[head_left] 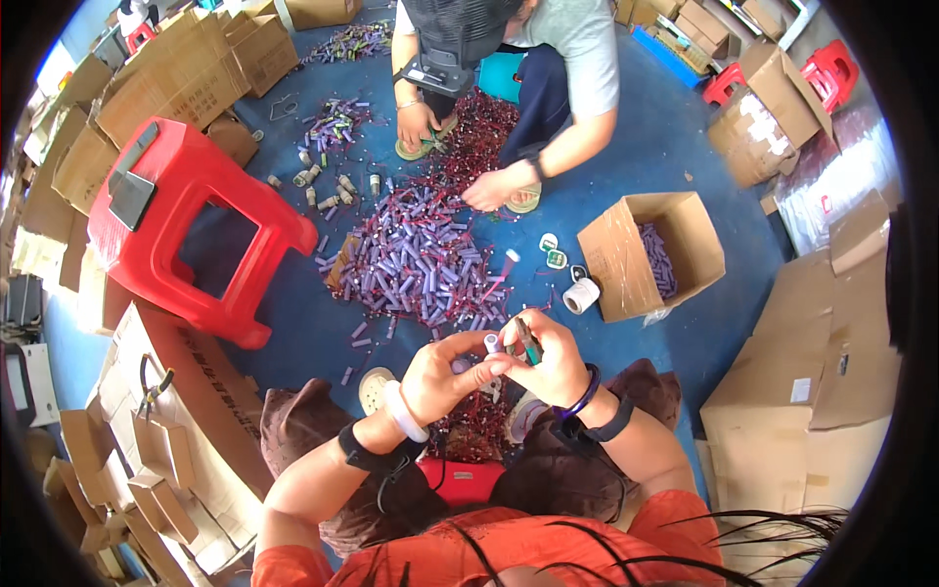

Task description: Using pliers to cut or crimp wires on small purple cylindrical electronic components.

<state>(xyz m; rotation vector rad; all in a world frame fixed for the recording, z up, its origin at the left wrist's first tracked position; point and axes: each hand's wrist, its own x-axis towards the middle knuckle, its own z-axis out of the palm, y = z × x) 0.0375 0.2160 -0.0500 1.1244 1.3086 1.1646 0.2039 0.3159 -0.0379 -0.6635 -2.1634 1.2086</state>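
Left hand pinching 1 small purple cell at its white end, right hand clenched round a green-handled tool with its tip just beside that cell, both raised above the lap; likely slip of the tool off the rounded cell into the left fingertips, or cell dropping between the knees, from the thin pinch. Ahead of the fingers: 1 big heap of purple cells too many to count, 1 red stool, 1 open carton, 1 white tape roll, 2 hands of another person.
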